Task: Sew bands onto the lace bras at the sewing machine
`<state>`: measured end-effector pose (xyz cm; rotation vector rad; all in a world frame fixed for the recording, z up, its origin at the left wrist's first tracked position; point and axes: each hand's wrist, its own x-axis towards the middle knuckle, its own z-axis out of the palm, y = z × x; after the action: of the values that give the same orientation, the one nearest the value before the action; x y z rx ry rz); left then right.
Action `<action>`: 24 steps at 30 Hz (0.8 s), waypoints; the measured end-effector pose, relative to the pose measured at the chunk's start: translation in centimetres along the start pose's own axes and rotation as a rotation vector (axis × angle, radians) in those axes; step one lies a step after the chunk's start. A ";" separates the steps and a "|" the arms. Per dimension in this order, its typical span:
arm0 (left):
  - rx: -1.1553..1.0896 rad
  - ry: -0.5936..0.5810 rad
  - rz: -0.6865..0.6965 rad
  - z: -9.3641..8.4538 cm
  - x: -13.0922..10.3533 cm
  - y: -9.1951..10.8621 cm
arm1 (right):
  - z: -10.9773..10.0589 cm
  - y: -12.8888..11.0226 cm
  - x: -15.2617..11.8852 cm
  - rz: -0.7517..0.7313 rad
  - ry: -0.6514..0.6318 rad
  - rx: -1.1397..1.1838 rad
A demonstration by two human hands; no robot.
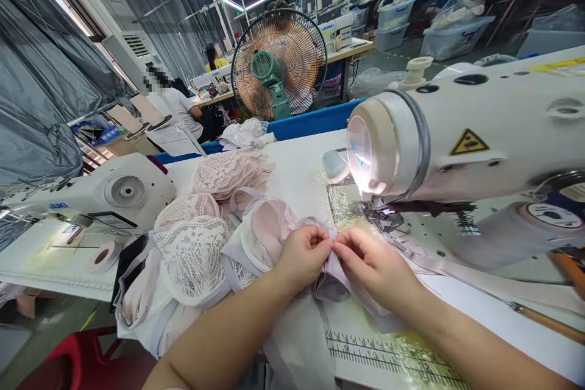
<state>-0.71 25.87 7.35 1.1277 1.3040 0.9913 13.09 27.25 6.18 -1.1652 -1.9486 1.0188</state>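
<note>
Both hands meet in front of the sewing machine (388, 140), pinching the pale lilac edge of a bra (336, 271). My left hand (304, 256) is closed on it, thumb against fingertips. My right hand (372, 262) grips the same edge just beside, its fingertips nearly touching the left ones. Part of the bra hangs below the hands over the table edge. To the left, a white lace bra cup (194, 259) lies among other bras in a heap. The lit needle area of the machine is just beyond my right hand.
Stacked lace pieces (231, 173) lie behind the heap. A second sewing machine (123, 189), a tape roll (101, 256) and a red stool (91, 359) are at left. A large fan (278, 67) stands behind the table. A printed ruler (379, 356) runs along the front edge.
</note>
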 end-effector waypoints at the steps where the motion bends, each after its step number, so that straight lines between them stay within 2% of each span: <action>1: -0.019 -0.011 -0.010 0.0 0.0 0.0 | -0.2 0.1 0.1 0.025 -0.013 0.048; 7: -0.050 -0.011 -0.019 -0.2 0.1 0.1 | -0.8 0.5 0.3 0.234 -0.081 0.391; 10: -0.047 -0.004 -0.007 -0.2 0.1 0.0 | -0.8 0.4 0.3 0.280 -0.105 0.509; 24: 0.015 0.023 0.009 -0.1 0.1 0.0 | -0.8 0.6 0.2 0.376 -0.093 0.653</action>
<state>-0.84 25.99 7.34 1.1376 1.3283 1.0050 13.87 27.86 6.06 -1.1169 -1.3008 1.7630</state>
